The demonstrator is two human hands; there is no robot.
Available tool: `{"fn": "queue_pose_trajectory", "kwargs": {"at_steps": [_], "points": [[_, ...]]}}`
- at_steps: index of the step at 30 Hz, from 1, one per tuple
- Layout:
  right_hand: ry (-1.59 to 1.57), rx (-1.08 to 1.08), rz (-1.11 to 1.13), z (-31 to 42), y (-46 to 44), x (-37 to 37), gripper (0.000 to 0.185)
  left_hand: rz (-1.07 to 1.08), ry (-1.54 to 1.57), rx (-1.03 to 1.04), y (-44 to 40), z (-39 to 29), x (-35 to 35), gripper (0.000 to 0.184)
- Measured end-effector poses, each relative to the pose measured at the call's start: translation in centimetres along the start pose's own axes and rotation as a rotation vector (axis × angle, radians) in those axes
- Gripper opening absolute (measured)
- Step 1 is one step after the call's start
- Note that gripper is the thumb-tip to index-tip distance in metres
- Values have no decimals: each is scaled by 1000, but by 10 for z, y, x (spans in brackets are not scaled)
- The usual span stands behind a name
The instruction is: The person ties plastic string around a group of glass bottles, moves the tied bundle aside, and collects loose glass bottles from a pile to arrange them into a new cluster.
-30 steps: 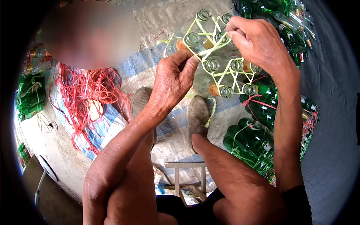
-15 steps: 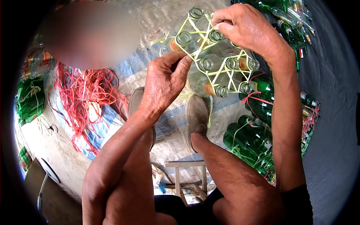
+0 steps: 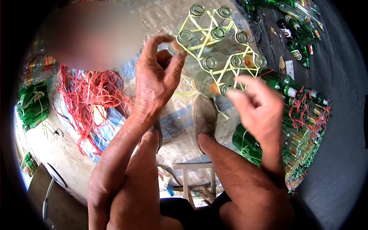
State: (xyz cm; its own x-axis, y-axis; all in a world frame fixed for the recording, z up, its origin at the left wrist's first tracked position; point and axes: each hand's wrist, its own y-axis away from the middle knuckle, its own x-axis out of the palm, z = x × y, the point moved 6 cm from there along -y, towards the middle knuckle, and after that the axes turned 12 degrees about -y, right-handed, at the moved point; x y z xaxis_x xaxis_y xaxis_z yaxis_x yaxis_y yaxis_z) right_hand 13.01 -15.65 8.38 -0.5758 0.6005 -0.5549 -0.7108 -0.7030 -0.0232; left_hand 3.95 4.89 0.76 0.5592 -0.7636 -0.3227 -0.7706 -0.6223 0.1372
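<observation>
Before my feet stands a bundle of clear glass bottles (image 3: 209, 62), upright, their open mouths facing me. Pale yellow-green plastic twine (image 3: 194, 55) crisscrosses between the necks and loops around the outer ones. My left hand (image 3: 159, 74) is beside the bundle's left edge, thumb and forefinger spread apart; I see nothing held in it. At the near right corner is my right hand (image 3: 262, 107), blurred by motion, its thumb and forefinger apart close to a bottle mouth. A loose twine end trails on the floor by my shoe (image 3: 205, 115).
A tangled heap of red twine (image 3: 90, 94) lies at the left. Tied green bottles (image 3: 247, 143) stand by my right leg, with more green bottles (image 3: 295, 48) on dark sheeting beyond. A wooden stool (image 3: 191, 166) is between my legs. Another bottle bundle (image 3: 32, 103) is at far left.
My right hand has left the far side of the bundle and come down to its near right corner. My left hand has drawn back leftward from the twine, its fingers parting.
</observation>
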Motion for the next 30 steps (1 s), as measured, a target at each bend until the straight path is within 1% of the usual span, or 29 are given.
{"fn": "queue_pose_trajectory", "kwargs": {"at_steps": [1,2,4,6,7,10,14,16,18,19,21,24,25,28,30], "points": [[-23,88,27,-4,15,7,34,1,-5,18,-2,-3,-1,37],[-39,115,28,-9,24,16,44,0,-10,38,-4,-6,-3,38],[-36,76,-33,-15,26,28,49,45,-20,50,-8,-2,-4,39],[21,133,-15,-19,25,29,44,88,23,20,-11,5,-2,40],[48,147,-2,-16,22,28,42,89,-17,27,-10,4,-2,44],[94,152,-4,-18,21,29,37,119,-43,8,-15,12,-2,43],[41,122,-60,-24,22,34,33,88,-94,119,-17,17,-6,40],[-2,221,-26,-21,22,32,30,73,-34,162,-13,7,-7,37],[-1,73,-88,-20,23,32,27,40,-72,190,-11,9,-7,35],[-15,101,-75,-19,23,31,26,41,-136,190,-11,8,-9,35],[5,11,-98,-30,28,30,26,43,-230,195,-7,10,-9,35],[33,-65,-113,-24,30,21,25,-1,-371,326,7,-14,-20,35],[16,-6,-89,-21,31,15,25,-7,-411,352,12,-17,-21,35],[69,2,5,-21,32,3,28,24,-386,288,27,-18,-22,36],[72,-15,42,-18,31,-3,29,48,-426,211,36,-20,-24,33]]}}
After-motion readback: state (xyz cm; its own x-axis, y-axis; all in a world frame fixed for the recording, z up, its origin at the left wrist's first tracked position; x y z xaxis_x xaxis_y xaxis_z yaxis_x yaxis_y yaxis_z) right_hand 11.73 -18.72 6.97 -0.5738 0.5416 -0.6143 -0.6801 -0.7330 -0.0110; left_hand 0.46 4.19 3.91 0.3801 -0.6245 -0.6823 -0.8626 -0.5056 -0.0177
